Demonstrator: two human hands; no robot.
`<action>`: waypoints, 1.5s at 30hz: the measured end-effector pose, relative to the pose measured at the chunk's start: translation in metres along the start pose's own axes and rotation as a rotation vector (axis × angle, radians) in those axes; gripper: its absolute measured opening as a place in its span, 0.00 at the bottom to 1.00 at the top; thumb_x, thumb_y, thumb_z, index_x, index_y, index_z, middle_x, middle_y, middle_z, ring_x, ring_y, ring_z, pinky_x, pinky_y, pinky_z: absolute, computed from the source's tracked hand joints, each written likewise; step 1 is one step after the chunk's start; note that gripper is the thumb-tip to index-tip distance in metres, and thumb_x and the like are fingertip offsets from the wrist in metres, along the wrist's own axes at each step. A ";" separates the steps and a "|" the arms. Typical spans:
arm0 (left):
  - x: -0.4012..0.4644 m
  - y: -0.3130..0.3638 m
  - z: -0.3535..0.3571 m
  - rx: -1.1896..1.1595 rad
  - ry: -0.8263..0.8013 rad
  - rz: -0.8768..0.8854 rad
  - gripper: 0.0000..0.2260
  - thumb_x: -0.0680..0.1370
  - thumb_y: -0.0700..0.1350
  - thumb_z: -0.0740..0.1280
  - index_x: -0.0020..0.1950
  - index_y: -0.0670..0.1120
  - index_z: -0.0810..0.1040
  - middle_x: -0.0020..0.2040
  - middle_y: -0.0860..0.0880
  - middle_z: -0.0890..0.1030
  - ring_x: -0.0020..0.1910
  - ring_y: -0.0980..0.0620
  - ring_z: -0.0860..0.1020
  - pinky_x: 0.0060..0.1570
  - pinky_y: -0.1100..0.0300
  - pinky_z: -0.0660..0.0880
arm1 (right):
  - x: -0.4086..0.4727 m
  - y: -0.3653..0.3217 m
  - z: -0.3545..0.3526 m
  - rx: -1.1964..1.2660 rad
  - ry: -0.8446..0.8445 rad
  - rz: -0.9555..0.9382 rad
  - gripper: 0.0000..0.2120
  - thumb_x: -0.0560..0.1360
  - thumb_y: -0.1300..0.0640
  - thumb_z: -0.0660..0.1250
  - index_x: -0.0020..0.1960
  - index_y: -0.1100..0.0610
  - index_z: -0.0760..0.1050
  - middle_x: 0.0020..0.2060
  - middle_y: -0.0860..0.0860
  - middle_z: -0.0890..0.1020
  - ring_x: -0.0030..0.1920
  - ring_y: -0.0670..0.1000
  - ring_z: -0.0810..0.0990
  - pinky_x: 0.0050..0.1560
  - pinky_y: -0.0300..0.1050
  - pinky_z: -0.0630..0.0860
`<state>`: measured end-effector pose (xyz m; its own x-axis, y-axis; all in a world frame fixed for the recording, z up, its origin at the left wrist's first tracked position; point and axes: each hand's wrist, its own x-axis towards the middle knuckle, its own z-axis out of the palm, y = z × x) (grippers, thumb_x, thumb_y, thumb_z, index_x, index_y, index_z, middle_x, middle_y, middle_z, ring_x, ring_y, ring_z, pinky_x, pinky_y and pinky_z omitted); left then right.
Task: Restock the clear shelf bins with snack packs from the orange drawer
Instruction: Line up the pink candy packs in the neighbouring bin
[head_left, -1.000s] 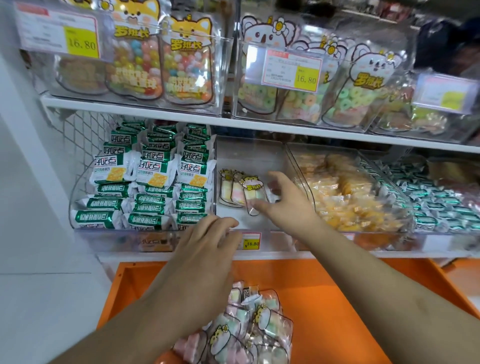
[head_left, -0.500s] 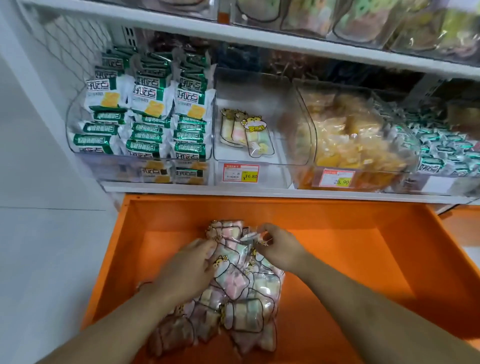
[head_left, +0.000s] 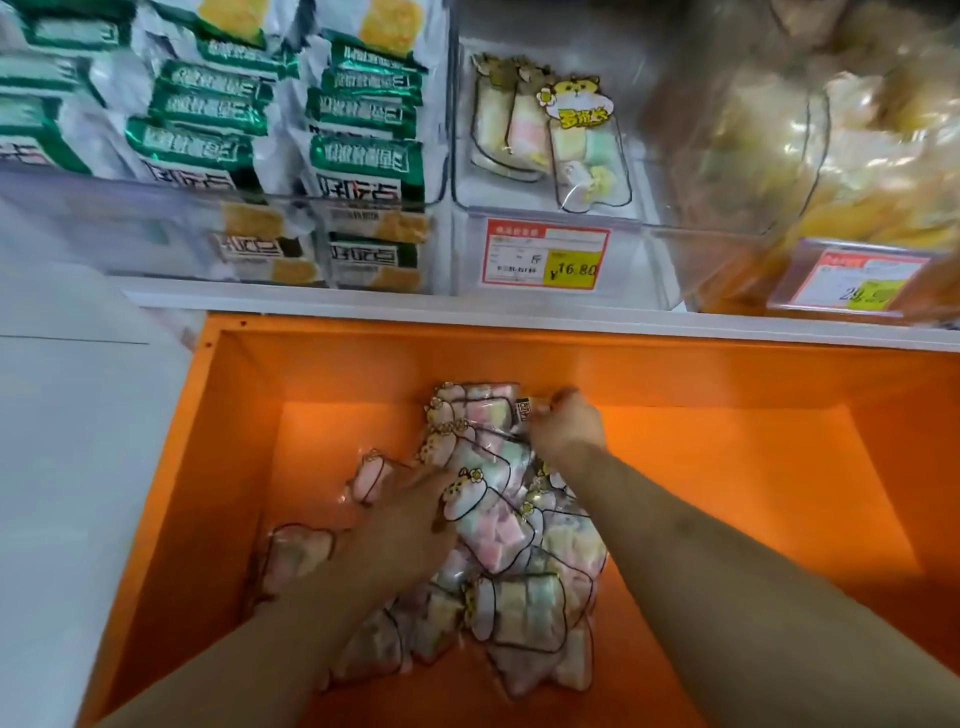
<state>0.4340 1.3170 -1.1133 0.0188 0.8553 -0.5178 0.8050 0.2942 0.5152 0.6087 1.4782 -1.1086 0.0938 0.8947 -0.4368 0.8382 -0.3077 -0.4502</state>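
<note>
A heap of clear marshmallow snack packs (head_left: 498, 530) with cartoon animal tops lies in the open orange drawer (head_left: 727, 467). My left hand (head_left: 405, 525) lies on the left side of the heap, fingers reaching among the packs. My right hand (head_left: 566, 423) is at the heap's far end, fingers curled on the edge of a pack (head_left: 524, 410). Above, the middle clear shelf bin (head_left: 639, 156) holds a few of the same packs (head_left: 545, 130) standing at its left.
A bin of green and white biscuit packs (head_left: 270, 119) stands to the left and a bin of yellow snacks (head_left: 857, 156) to the right. Price tags (head_left: 545, 257) hang on the bin fronts. The white shelf edge (head_left: 467, 312) runs above the drawer.
Both hands came down from the middle bin into the drawer and now work at the heap. The view has dropped and moved closer to the drawer.
</note>
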 end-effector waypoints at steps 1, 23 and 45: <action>0.000 -0.001 0.001 -0.023 0.042 0.012 0.28 0.82 0.48 0.65 0.83 0.54 0.63 0.82 0.51 0.65 0.80 0.48 0.61 0.78 0.55 0.58 | 0.001 0.001 -0.001 0.049 0.018 0.030 0.14 0.80 0.58 0.67 0.66 0.56 0.74 0.51 0.54 0.82 0.48 0.56 0.80 0.45 0.44 0.77; -0.128 0.081 -0.173 -0.420 0.076 0.038 0.10 0.75 0.48 0.79 0.55 0.52 0.83 0.50 0.53 0.87 0.50 0.50 0.85 0.54 0.49 0.83 | -0.206 -0.073 -0.127 0.521 -0.372 -0.284 0.14 0.71 0.65 0.79 0.52 0.58 0.78 0.45 0.55 0.81 0.41 0.52 0.79 0.42 0.46 0.77; -0.135 0.067 -0.319 0.079 0.819 0.253 0.24 0.85 0.50 0.61 0.81 0.56 0.66 0.78 0.57 0.65 0.77 0.55 0.63 0.77 0.53 0.63 | -0.168 -0.268 -0.189 0.253 0.311 -0.793 0.12 0.78 0.57 0.76 0.58 0.47 0.79 0.43 0.49 0.81 0.39 0.44 0.78 0.33 0.32 0.71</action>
<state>0.2960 1.3576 -0.7910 -0.2055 0.9384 0.2779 0.8740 0.0482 0.4836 0.4702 1.4718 -0.7677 -0.2917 0.9111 0.2913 0.5781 0.4106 -0.7051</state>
